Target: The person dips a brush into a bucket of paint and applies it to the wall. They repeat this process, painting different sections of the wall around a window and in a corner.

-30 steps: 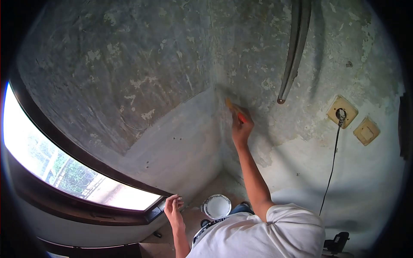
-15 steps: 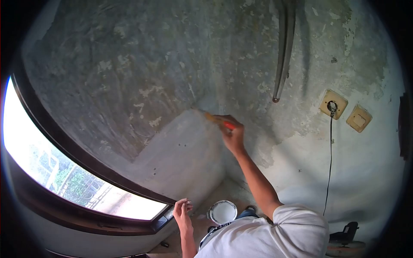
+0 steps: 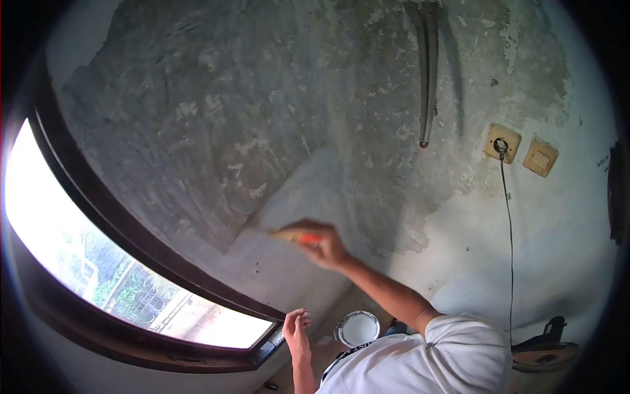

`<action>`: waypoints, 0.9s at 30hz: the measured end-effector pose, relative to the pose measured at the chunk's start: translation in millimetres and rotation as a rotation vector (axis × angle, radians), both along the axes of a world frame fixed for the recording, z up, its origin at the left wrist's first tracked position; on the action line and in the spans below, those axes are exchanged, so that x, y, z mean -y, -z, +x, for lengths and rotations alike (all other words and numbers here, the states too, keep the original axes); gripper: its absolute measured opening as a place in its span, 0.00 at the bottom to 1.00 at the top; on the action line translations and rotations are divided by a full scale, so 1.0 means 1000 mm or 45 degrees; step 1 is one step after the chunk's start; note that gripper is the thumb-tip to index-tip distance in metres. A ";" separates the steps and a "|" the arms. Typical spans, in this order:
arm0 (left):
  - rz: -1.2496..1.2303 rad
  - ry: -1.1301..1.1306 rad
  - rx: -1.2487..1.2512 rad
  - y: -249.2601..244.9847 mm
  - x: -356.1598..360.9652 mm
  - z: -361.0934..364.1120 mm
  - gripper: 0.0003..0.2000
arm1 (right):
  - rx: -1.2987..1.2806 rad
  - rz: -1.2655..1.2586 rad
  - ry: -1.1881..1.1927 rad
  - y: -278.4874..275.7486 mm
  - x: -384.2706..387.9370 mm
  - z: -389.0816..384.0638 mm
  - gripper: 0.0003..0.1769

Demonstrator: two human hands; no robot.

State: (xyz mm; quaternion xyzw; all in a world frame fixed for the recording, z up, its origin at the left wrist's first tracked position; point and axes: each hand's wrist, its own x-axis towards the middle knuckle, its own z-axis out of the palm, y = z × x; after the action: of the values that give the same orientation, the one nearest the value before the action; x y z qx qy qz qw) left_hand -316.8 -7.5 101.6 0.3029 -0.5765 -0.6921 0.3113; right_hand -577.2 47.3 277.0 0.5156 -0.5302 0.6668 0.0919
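My right hand [image 3: 323, 244] is closed around a paintbrush [image 3: 286, 234] with a yellowish and orange handle. The brush points left, its blurred tip at the border between dark grey, patchy wall [image 3: 177, 131] and a paler coated area [image 3: 305, 190]. Near the lower corner of the window frame, my left hand [image 3: 297, 323] is raised with its fingers loosely bent, and nothing shows in it. A white bowl with a patterned rim [image 3: 376, 320] sits below, between my two arms.
A window [image 3: 125, 282] with a dark frame [image 3: 164, 266] runs along the left. A metal bracket [image 3: 428, 85] hangs on the wall above. To the right are a socket [image 3: 503, 142] with a plugged-in cord [image 3: 510, 243], a switch [image 3: 541, 157], and a round-topped object [image 3: 545, 356] low down.
My right hand has moved down and left with the paintbrush, along the edge of the paler area. The view has shifted slightly; my left hand keeps much the same pose.
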 end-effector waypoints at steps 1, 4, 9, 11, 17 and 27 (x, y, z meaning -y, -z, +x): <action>-0.027 0.003 -0.017 -0.006 0.000 0.005 0.11 | 0.097 0.011 0.130 0.013 0.003 -0.025 0.11; -0.076 -0.061 -0.053 -0.008 0.003 0.026 0.11 | 0.090 -0.297 0.650 0.029 -0.005 -0.123 0.10; -0.052 -0.088 0.024 0.018 -0.006 0.085 0.10 | 0.085 -0.296 0.993 0.031 -0.021 -0.168 0.11; -0.033 -0.097 0.026 0.040 -0.011 0.105 0.10 | -0.036 -0.298 0.928 0.037 0.001 -0.139 0.13; 0.033 -0.015 0.101 0.058 0.005 0.118 0.11 | -0.122 -0.214 0.322 -0.002 0.046 0.091 0.13; -0.169 -0.289 0.009 0.000 0.028 0.132 0.10 | 0.207 -0.211 0.604 0.006 0.027 -0.015 0.09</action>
State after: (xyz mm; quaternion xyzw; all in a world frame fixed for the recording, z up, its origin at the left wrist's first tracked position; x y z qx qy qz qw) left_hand -184.6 -35.3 102.1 0.3474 -0.5842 -0.6116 0.4050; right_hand -592.1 20.3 271.2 0.3124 -0.5853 0.7071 0.2447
